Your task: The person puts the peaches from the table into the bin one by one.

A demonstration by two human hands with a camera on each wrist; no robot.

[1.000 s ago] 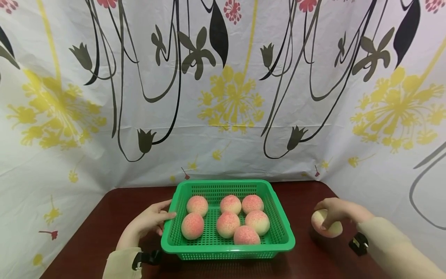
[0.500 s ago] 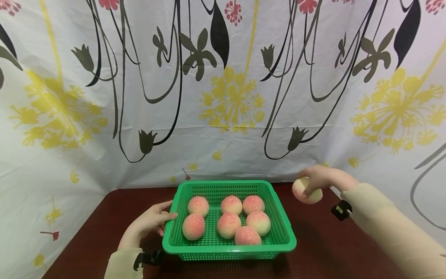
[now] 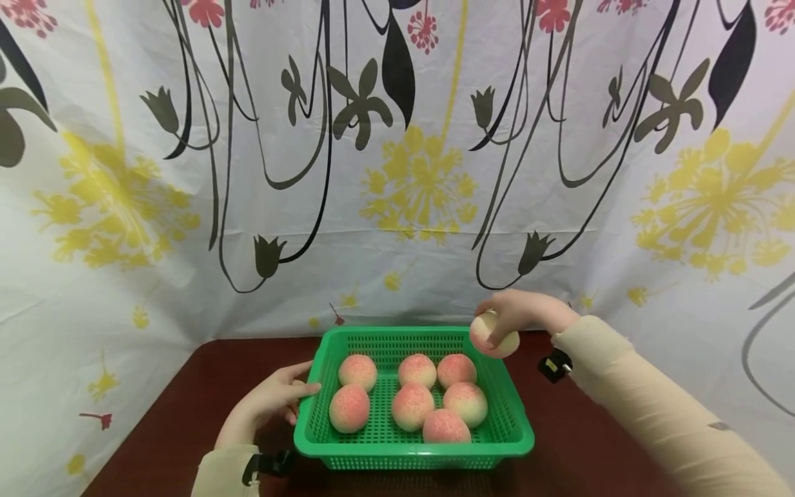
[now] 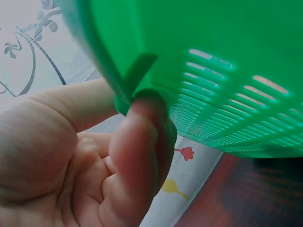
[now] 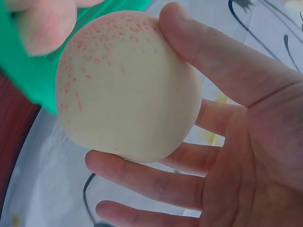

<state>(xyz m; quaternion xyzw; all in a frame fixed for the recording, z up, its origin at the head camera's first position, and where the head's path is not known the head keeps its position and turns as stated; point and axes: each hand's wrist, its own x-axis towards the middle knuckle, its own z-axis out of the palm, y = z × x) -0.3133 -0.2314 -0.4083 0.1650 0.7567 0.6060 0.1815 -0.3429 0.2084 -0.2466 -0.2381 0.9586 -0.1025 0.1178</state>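
A green plastic basket (image 3: 416,450) holds several pink-and-cream peaches (image 3: 413,407), two at its left and the others grouped at its right. My left hand (image 3: 270,400) grips the basket's left rim; in the left wrist view the thumb lies on one side of the rim and curled fingers (image 4: 135,142) bear on it from below. Above the basket's back right corner, my right hand (image 3: 518,312) holds another peach (image 5: 125,90) between thumb and fingers. That peach is mostly cream, with red flecks on one side.
The basket stands on a dark red-brown table (image 3: 186,407). Behind and on both sides hangs a white curtain (image 3: 422,269) printed with flowers and stems. A black strap device (image 3: 555,364) sits at the right wrist, and a similar one (image 3: 270,464) at the left.
My right hand has lifted the peach from the table's right side and carried it left to the basket's back right corner. The left hand keeps its grip on the rim.
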